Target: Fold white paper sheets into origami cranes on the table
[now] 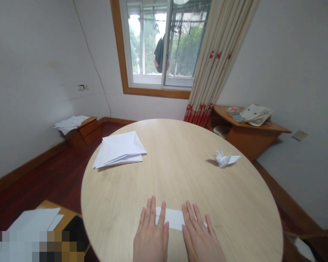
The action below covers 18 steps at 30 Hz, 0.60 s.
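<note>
My left hand (151, 233) and my right hand (198, 234) lie flat, fingers stretched out, side by side on a white folded strip of paper (173, 217) near the front edge of the round wooden table (180, 171). Both palms press on the strip; only its middle and ends show between and beside the fingers. A folded white paper crane (224, 158) stands on the table at the right. A stack of white paper sheets (120, 149) lies at the table's far left.
A low wooden cabinet (84, 131) with papers on it stands at the left wall. A corner desk (248, 131) with a bag is at the right, beside the curtain (215, 62). More papers and a dark phone (75, 229) lie on a surface at lower left.
</note>
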{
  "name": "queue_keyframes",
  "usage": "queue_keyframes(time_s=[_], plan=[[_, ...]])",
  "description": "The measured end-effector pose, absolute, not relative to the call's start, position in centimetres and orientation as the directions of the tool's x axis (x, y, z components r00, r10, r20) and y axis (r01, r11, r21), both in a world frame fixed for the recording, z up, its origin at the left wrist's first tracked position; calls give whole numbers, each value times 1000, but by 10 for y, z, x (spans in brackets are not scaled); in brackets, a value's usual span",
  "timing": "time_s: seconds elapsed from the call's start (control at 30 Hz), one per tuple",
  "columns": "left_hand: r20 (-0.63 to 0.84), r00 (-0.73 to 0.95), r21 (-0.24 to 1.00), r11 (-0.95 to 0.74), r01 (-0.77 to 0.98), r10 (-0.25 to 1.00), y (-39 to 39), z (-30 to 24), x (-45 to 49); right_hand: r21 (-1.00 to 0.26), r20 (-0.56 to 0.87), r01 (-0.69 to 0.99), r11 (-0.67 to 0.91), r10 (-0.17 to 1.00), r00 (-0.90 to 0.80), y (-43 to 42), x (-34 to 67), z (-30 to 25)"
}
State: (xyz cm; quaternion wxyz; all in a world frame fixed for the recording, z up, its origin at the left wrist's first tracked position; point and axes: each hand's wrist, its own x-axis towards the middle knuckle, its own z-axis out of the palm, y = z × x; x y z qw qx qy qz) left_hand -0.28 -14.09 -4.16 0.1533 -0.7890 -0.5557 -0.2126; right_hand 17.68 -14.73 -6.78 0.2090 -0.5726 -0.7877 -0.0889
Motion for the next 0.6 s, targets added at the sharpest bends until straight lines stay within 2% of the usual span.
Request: queue_keyframes(time_s=[0.13, 0.3, 0.6], plan=[[478, 296, 0, -337, 941, 827, -138, -39, -4, -85, 384, 922, 377, 867, -319, -143, 174, -61], [452, 311, 15, -355, 935, 836, -132, -36, -3, -61, 389, 869, 492, 813, -433, -137, 174, -58], [460, 227, 10, -261, 965, 859, -125, -39, 3, -99, 336, 819, 566, 793, -508, -141, 181, -55]])
